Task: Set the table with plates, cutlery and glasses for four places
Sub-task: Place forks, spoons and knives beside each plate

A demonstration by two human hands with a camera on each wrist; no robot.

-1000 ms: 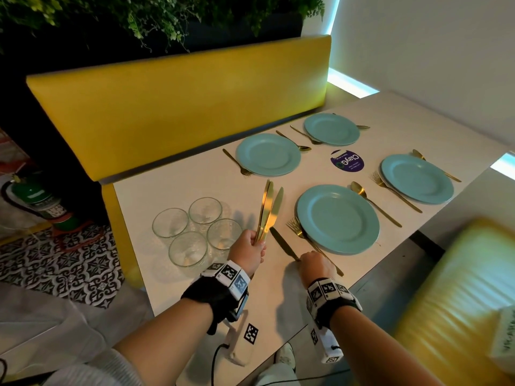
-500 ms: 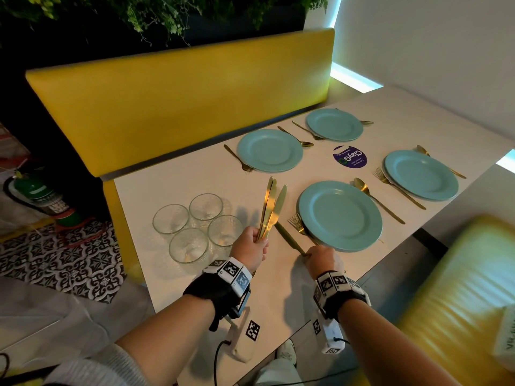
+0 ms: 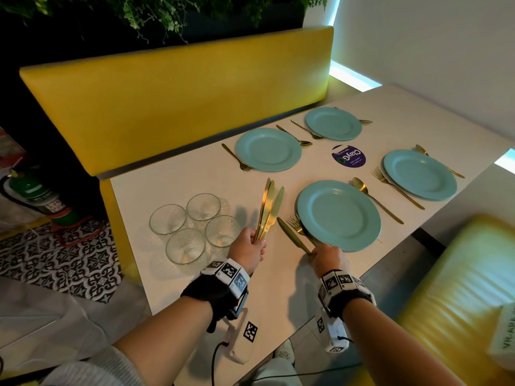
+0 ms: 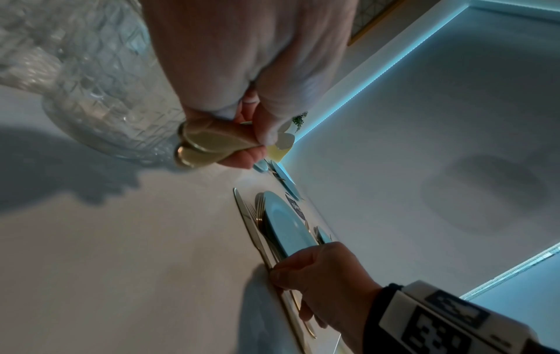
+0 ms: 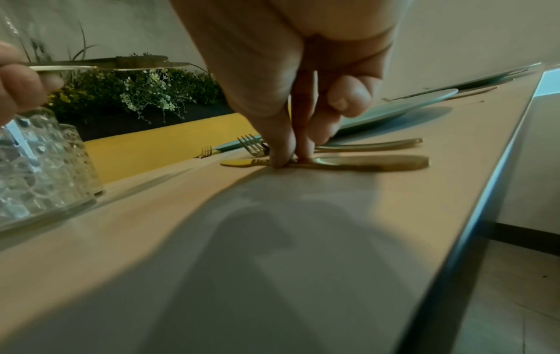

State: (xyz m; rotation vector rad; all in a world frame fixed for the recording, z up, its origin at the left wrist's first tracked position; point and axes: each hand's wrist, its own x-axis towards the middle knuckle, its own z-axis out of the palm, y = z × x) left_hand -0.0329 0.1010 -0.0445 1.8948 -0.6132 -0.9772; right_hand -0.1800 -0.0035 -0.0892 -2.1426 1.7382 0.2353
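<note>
Knife (image 3: pixel 292 235) had swung closer to the fork beside the near plate (image 3: pixel 338 215), right hand (image 3: pixel 324 259) pinching its handle; left hand (image 3: pixel 246 245) gripped three knives (image 3: pixel 269 208). Right-wrist view: fingertips (image 5: pixel 282 158) pinned it flat on the table (image 5: pixel 272 239), so one place neared done

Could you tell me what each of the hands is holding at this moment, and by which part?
The left hand grips three gold knives by their handles. The right hand pinches a fourth knife, lying on the table, at its handle.

Teal plates (image 3: pixel 338 215), gold knives (image 3: pixel 269 207), yellow bench (image 3: pixel 178 87).
</note>
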